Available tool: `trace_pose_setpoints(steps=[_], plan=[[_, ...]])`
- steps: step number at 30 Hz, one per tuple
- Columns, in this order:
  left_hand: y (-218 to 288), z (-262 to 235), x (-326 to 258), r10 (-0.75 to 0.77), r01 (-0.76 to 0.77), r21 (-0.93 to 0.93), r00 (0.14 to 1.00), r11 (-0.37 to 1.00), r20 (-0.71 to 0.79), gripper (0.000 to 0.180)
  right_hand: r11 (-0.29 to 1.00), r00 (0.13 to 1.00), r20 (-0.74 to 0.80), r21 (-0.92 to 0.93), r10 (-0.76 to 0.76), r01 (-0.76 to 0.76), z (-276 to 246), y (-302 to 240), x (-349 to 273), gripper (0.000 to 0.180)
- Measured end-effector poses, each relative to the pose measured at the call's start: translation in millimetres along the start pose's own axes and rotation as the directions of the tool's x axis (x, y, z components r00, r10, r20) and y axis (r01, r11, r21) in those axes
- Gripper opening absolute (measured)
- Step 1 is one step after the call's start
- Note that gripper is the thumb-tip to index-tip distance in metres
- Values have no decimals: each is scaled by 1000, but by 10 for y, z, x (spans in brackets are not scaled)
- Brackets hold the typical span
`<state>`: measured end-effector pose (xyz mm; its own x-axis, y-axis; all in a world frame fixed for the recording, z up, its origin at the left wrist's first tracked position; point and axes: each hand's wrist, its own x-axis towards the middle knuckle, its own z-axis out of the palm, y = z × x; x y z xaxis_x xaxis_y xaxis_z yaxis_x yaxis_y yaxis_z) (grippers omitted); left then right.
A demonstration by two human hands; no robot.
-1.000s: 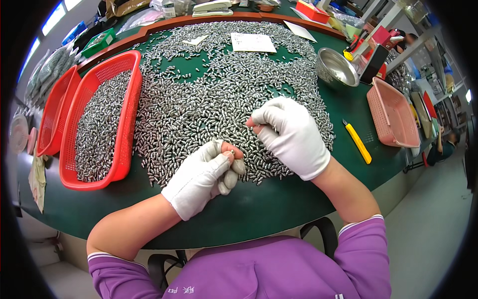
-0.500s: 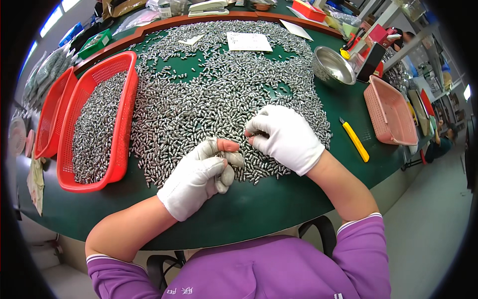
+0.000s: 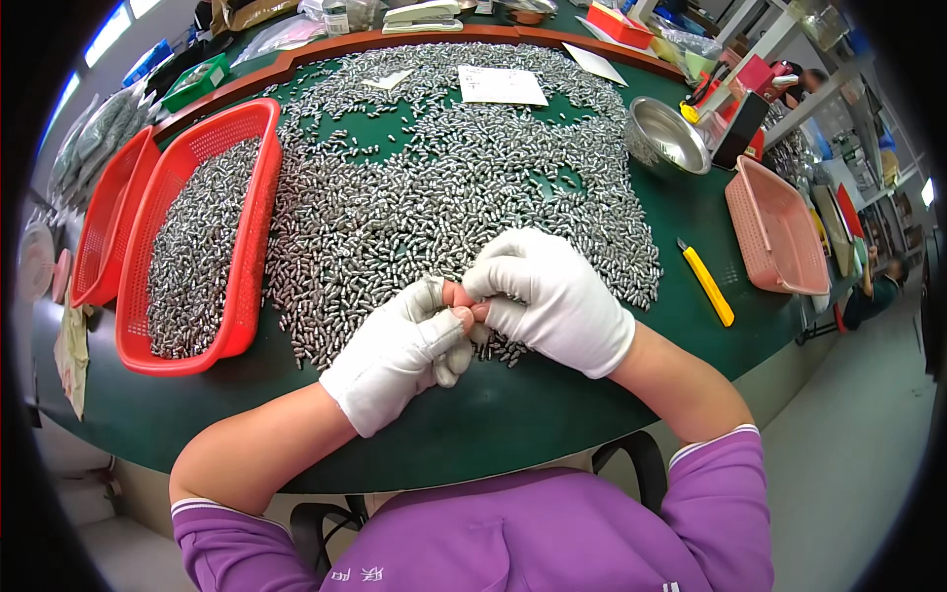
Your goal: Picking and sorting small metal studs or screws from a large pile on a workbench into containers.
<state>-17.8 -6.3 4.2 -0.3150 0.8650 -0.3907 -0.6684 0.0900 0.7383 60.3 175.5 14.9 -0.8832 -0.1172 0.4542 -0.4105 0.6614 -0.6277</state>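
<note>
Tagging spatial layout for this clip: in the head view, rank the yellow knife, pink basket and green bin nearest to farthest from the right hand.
1. Yellow knife: to the right of the right hand.
2. Pink basket: farther right, past the knife.
3. Green bin: far off, upper left.

Holds gloved left hand (image 3: 397, 355) and gloved right hand (image 3: 557, 304) together at bare fingertips (image 3: 464, 318), with fingers (image 3: 455, 363) curled, elbows (image 3: 200, 474) bent wide and forearms (image 3: 276, 434) slanting inward from both sides.
</note>
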Motion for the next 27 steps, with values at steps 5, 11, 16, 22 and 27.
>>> trace_pose_setpoints(steps=[5,11,16,22,27], plan=[[-27,-16,-7,41,-40,-7,999,999,19,18,1000,998,-62,6,28,-27,-23,22,-11,17],[-8,8,3,3,-3,-20,1000,1000,-23,20,876,994,-54,-470,94,-109,-137,248,-55,19],[-12,13,2,15,-15,-11,1000,1000,-11,21,873,989,-12,-470,144,-133,-129,308,-60,11],[-13,4,0,15,-15,-30,1000,999,-10,22,862,989,-27,-488,142,-137,-109,301,-62,9],[-15,-11,3,12,-12,-44,1000,999,0,20,865,992,-14,-489,124,-115,-103,255,-62,10]])
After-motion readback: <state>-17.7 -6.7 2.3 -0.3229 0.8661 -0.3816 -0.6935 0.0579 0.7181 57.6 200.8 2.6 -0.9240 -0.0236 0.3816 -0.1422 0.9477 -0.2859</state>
